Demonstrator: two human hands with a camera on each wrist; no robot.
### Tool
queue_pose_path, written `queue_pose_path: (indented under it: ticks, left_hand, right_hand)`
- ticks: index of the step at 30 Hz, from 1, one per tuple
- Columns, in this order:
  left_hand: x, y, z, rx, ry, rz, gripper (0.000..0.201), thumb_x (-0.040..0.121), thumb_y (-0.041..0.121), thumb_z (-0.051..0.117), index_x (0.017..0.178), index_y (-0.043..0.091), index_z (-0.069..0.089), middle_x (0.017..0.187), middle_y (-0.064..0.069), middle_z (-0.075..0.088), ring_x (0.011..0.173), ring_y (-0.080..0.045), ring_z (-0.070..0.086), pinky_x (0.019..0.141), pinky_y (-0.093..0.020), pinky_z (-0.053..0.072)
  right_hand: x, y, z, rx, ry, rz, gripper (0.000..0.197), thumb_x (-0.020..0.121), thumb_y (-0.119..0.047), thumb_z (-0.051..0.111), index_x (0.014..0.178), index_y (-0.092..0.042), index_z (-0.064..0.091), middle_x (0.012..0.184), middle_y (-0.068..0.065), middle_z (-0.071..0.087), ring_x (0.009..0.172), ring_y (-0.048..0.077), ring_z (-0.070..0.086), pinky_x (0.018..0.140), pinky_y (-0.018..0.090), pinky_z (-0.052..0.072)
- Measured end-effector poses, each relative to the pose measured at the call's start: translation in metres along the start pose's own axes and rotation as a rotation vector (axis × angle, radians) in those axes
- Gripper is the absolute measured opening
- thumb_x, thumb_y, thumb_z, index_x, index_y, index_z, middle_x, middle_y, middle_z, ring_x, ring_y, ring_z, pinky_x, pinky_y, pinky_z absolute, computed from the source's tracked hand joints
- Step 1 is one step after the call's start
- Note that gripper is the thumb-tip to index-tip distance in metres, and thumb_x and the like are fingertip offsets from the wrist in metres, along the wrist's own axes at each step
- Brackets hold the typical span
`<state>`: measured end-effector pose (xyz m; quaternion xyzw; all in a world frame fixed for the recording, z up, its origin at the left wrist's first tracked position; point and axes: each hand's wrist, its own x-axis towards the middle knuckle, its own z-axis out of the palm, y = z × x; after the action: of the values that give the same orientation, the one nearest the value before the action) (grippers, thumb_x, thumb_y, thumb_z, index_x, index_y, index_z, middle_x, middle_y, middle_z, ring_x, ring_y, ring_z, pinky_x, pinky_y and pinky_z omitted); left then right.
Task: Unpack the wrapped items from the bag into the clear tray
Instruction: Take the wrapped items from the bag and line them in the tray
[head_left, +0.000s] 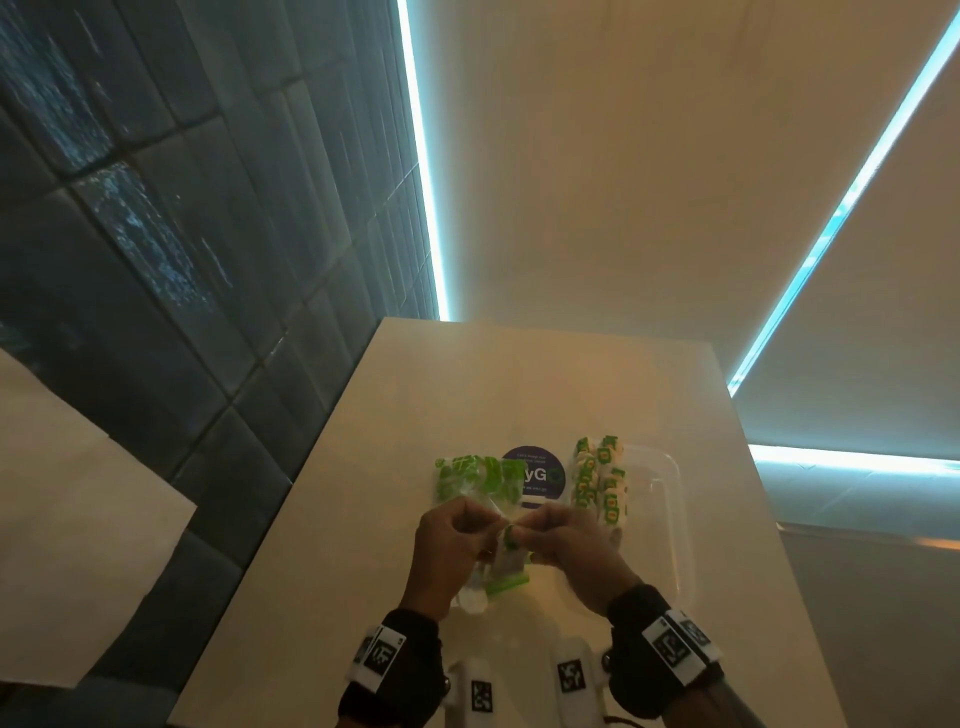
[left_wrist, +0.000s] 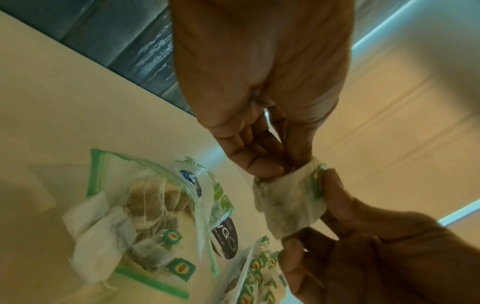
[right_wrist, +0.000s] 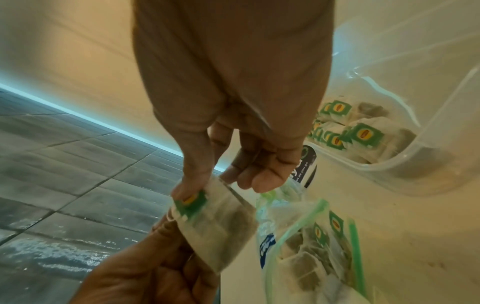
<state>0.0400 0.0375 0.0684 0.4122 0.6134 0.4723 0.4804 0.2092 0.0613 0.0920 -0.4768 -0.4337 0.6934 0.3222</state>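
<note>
A single tea bag (left_wrist: 288, 201) with a green tag (right_wrist: 192, 202) hangs in the air between both hands. My left hand (left_wrist: 280, 166) pinches one edge of it, and my right hand (right_wrist: 221, 185) pinches the tag end. Below them a clear zip bag (left_wrist: 145, 205) with green edges lies open on the table, with several more tea bags inside. The clear tray (head_left: 667, 519) stands to the right and holds rows of tea bags (head_left: 597, 483) along its left side. In the head view the left hand (head_left: 462, 525) and right hand (head_left: 550, 525) meet over the zip bag (head_left: 478, 478).
A round purple sticker (head_left: 535, 475) lies on the pale table (head_left: 519, 389) between bag and tray. Two white marker blocks (head_left: 480, 691) sit at the near edge. Dark tiled floor (head_left: 156, 260) drops away on the left.
</note>
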Motion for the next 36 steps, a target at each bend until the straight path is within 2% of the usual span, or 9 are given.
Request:
queue_pose_path:
  ticks: [5, 10, 13, 17, 21, 26, 29, 32, 36]
  left_hand:
    - [-0.002, 0.006, 0.003, -0.133, -0.009, -0.041, 0.012, 0.077, -0.003, 0.074, 0.074, 0.009, 0.074, 0.077, -0.012, 0.074, 0.07, -0.02, 0.069, 0.063, -0.03, 0.056]
    - [-0.004, 0.002, 0.001, -0.246, -0.036, -0.095, 0.007, 0.083, 0.006, 0.07, 0.088, 0.005, 0.075, 0.088, -0.016, 0.074, 0.079, -0.025, 0.07, 0.073, -0.036, 0.057]
    - [-0.004, -0.002, -0.001, -0.183, -0.069, -0.101, 0.015, 0.081, 0.014, 0.074, 0.096, 0.011, 0.075, 0.094, -0.011, 0.075, 0.086, -0.024, 0.071, 0.077, -0.037, 0.058]
    - [-0.003, -0.007, 0.001, -0.041, -0.03, -0.093, 0.014, 0.074, 0.013, 0.081, 0.087, 0.015, 0.076, 0.085, -0.007, 0.076, 0.081, -0.019, 0.071, 0.078, -0.036, 0.059]
    - [-0.003, -0.007, 0.005, -0.024, 0.017, -0.058, 0.009, 0.076, 0.016, 0.08, 0.084, 0.013, 0.077, 0.08, -0.004, 0.076, 0.076, -0.016, 0.068, 0.075, -0.035, 0.058]
    - [-0.003, -0.002, 0.008, 0.009, 0.012, -0.015, 0.017, 0.077, 0.02, 0.08, 0.093, 0.018, 0.076, 0.088, -0.001, 0.076, 0.087, -0.019, 0.072, 0.082, -0.04, 0.06]
    - [-0.002, 0.001, 0.008, 0.05, -0.005, 0.015, 0.017, 0.076, 0.018, 0.08, 0.093, 0.019, 0.077, 0.088, 0.0, 0.076, 0.087, -0.018, 0.072, 0.083, -0.041, 0.059]
    - [-0.001, 0.007, 0.01, 0.058, 0.043, 0.031, 0.012, 0.078, 0.013, 0.078, 0.088, 0.019, 0.076, 0.085, 0.0, 0.076, 0.085, -0.017, 0.072, 0.082, -0.041, 0.059]
    - [0.002, 0.01, 0.013, 0.018, 0.161, 0.018, 0.011, 0.077, 0.014, 0.079, 0.087, 0.019, 0.076, 0.083, 0.001, 0.076, 0.083, -0.016, 0.072, 0.08, -0.038, 0.06]
  right_hand:
    - [0.0, 0.005, 0.005, 0.087, 0.015, -0.014, 0.006, 0.081, 0.002, 0.068, 0.076, -0.002, 0.07, 0.084, 0.018, 0.067, 0.082, 0.03, 0.064, 0.089, 0.049, 0.053]
    - [0.002, 0.007, 0.005, 0.129, 0.083, -0.02, 0.007, 0.082, 0.004, 0.066, 0.077, 0.0, 0.068, 0.084, 0.017, 0.067, 0.082, 0.029, 0.064, 0.084, 0.043, 0.055]
    - [0.003, 0.007, 0.003, 0.169, 0.115, -0.02, 0.002, 0.081, 0.004, 0.066, 0.081, 0.002, 0.066, 0.087, 0.019, 0.066, 0.084, 0.029, 0.065, 0.082, 0.042, 0.056]
    - [0.005, 0.007, 0.004, 0.174, 0.139, -0.04, 0.005, 0.079, 0.006, 0.068, 0.082, 0.002, 0.066, 0.084, 0.015, 0.067, 0.081, 0.026, 0.066, 0.08, 0.042, 0.057]
    - [0.009, 0.008, 0.005, 0.194, 0.176, -0.027, 0.024, 0.077, 0.006, 0.071, 0.1, 0.005, 0.064, 0.081, 0.017, 0.066, 0.081, 0.032, 0.067, 0.082, 0.047, 0.056]
    - [0.008, 0.005, 0.006, 0.193, 0.167, -0.046, 0.019, 0.08, 0.004, 0.068, 0.096, 0.012, 0.063, 0.093, 0.024, 0.068, 0.086, 0.035, 0.067, 0.081, 0.051, 0.057]
    - [0.008, 0.005, 0.004, 0.198, 0.156, -0.061, 0.02, 0.08, 0.005, 0.068, 0.096, 0.015, 0.06, 0.093, 0.025, 0.066, 0.085, 0.035, 0.067, 0.075, 0.047, 0.06]
    - [0.009, 0.005, 0.004, 0.201, 0.135, -0.066, 0.022, 0.082, 0.002, 0.068, 0.099, 0.014, 0.061, 0.094, 0.023, 0.067, 0.086, 0.032, 0.068, 0.075, 0.044, 0.06]
    - [0.009, 0.006, 0.005, 0.122, 0.086, -0.047, 0.024, 0.085, -0.012, 0.07, 0.102, 0.004, 0.067, 0.101, 0.024, 0.069, 0.087, 0.03, 0.069, 0.083, 0.05, 0.056]
